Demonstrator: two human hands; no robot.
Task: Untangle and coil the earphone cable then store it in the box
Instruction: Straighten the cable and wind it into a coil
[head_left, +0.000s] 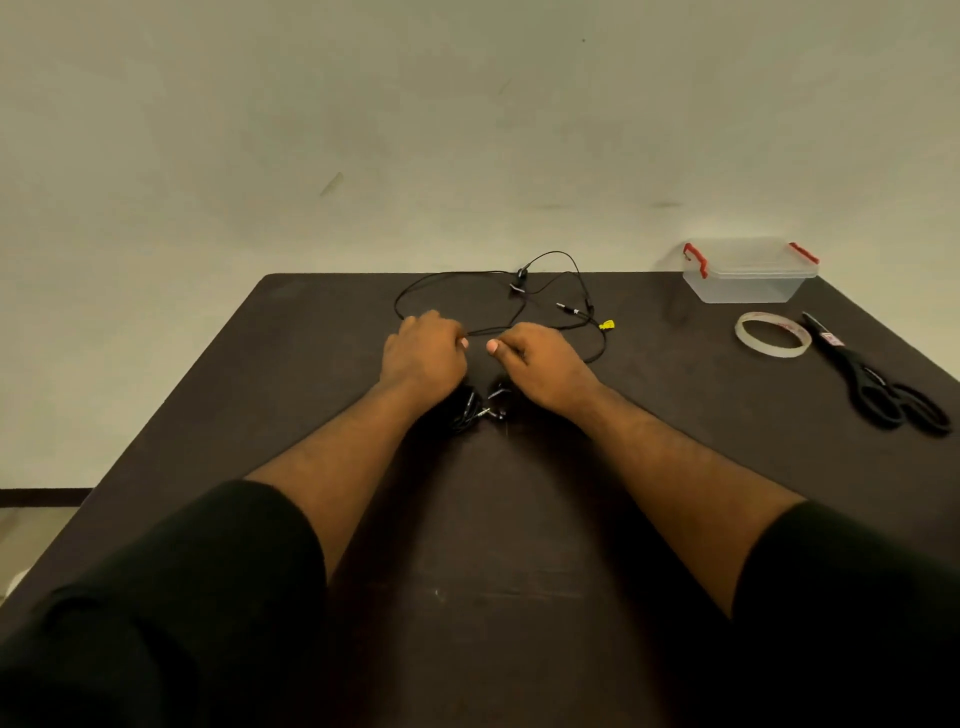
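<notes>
A black earphone cable (524, 306) lies in loose crossing loops at the far middle of the dark table (311, 364), with a small yellow tag (606, 326) on it at the right. My left hand (423, 353) and my right hand (540, 364) sit side by side on the near part of the loops, fingers curled, each pinching the cable. A second dark bundle of cable and plugs (480, 405) lies just below my wrists. The clear plastic box (748, 273) with red clips stands lidded at the far right corner.
A roll of clear tape (772, 335) lies right of the cable, and black scissors (878, 384) lie beside it near the table's right edge. A pale wall rises behind the table's far edge.
</notes>
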